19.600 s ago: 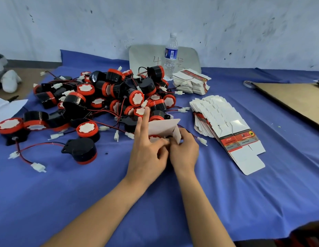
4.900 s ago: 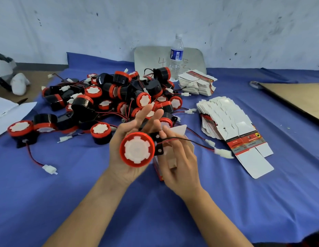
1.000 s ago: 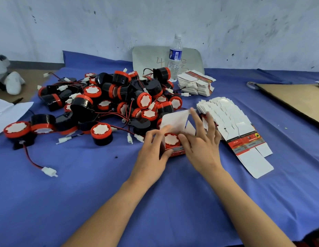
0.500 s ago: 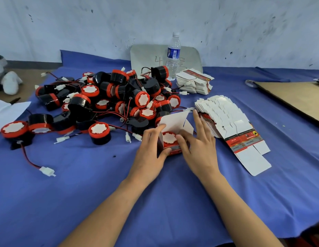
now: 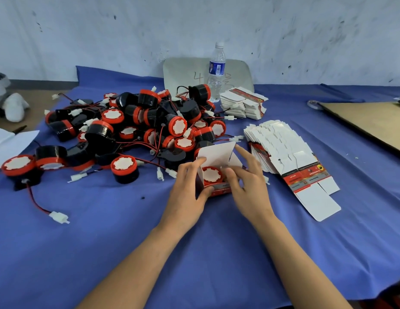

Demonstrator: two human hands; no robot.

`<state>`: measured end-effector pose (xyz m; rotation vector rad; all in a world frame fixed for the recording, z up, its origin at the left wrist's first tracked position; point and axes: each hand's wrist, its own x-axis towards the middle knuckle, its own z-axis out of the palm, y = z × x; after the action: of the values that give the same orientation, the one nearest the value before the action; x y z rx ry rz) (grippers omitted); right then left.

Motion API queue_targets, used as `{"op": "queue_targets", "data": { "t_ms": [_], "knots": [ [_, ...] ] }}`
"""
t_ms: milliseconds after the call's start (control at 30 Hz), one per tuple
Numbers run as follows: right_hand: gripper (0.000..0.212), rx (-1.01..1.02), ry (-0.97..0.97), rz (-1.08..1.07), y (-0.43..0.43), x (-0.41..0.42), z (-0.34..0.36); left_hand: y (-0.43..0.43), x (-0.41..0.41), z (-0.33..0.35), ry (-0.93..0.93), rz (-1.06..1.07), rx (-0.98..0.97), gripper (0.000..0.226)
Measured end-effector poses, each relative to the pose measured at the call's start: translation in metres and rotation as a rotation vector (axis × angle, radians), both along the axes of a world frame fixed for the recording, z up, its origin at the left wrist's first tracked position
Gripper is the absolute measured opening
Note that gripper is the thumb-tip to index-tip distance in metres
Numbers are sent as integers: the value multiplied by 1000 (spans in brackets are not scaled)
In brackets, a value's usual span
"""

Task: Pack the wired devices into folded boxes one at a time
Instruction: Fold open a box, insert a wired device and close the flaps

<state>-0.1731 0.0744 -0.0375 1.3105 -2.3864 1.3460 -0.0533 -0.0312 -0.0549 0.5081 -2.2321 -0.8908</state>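
Closing the thin card lid looks like the risky part: if the device's wire or its white plug sits proud under the flap, the card could crease or the tuck tab could miss its slot, and I cannot see where the wire lies. The left hand [image 5: 186, 192] grips the small box [image 5: 213, 182] by its near-left corner, thumb on the printed red front. The right hand [image 5: 246, 184] has its fingers loosely spread, fingertips at the box's right flap. Between both sets of fingers sits the device [image 5: 211, 175], a round black drum with a glossy red rim and a white notched face, in the open box, lid [image 5: 217, 155] upright beyond the fingertips. Just beyond lies the tangled pile of devices [image 5: 150, 128]; right of the right hand, flat box blanks [image 5: 284, 157].
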Motion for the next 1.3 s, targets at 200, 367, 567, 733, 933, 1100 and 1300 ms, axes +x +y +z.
{"op": "queue_targets", "data": {
  "t_ms": [200,367,567,733,933,1100,1300],
  "knots": [
    [28,-19,-15,-57,1,4,1,-1,-1,-2,-1,3,1,67],
    [33,-41,-75,-111,3,8,4,-1,0,-2,-1,2,0,67],
    [27,12,-113,-180,2,13,5,0,1,-2,0,-5,-8,66],
    [22,103,-106,-238,-6,19,9,0,0,-1,7,-7,-4,65],
    [21,204,-182,-311,-12,16,22,1,0,0,-2,-15,-8,64],
    [17,197,-288,-387,-8,14,27,2,1,2,-9,-16,-25,62],
    [12,-46,-208,-476,-11,24,17,5,1,4,-12,-23,-28,62]
  ]
}}
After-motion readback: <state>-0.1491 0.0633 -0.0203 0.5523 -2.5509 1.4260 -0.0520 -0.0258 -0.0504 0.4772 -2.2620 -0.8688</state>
